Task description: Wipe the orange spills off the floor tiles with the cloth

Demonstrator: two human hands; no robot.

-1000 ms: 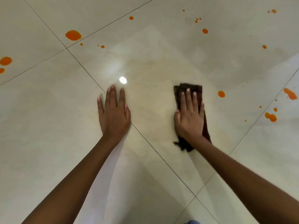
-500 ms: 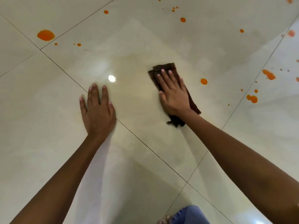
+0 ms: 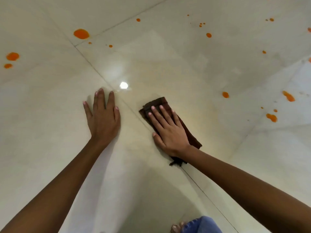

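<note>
A dark brown folded cloth lies flat on the cream floor tiles, across a grout line. My right hand presses down on it with fingers spread, pointing up and left. My left hand rests flat on the bare tile just left of the cloth, holding nothing. Orange spills dot the floor: a large drop at the upper left, two drops at the far left, one drop to the right of the cloth, and a cluster at the far right.
Small orange specks scatter across the upper right tiles. A bright light reflection shines on the glossy tile above my hands. A blue denim knee and toes show at the bottom edge.
My right hand has slid the cloth left and toward me, closer to my left hand and onto the grout line. My left hand stays planted flat.
</note>
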